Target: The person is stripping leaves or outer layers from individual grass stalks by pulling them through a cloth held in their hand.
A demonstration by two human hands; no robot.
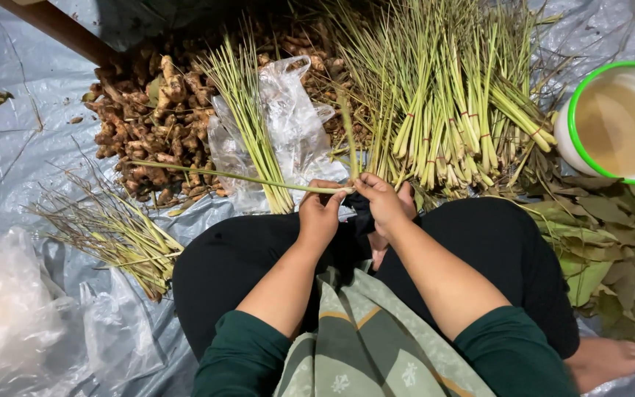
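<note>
My left hand (pixel 320 215) grips the base of a long lemongrass stalk (pixel 237 177) that stretches out to the left, level over my knee. My right hand (pixel 381 200) pinches the same stalk's base from the right, with a thin leaf (pixel 348 132) rising upward from its fingers. Both hands meet above my crossed legs in black trousers (pixel 244 257). Just beyond them lies a loose bunch of lemongrass (pixel 248 110) on a clear plastic bag (pixel 295 125).
Tied lemongrass bundles (pixel 450 110) are heaped ahead right. A pile of ginger-like roots (pixel 148 117) lies ahead left. Trimmed scraps (pixel 119 231) sit left of my knee. A white basin with green rim (pixel 619 125) holds murky water; dry leaves (pixel 611 235) lie right. Grey tarp (pixel 16 147) underneath.
</note>
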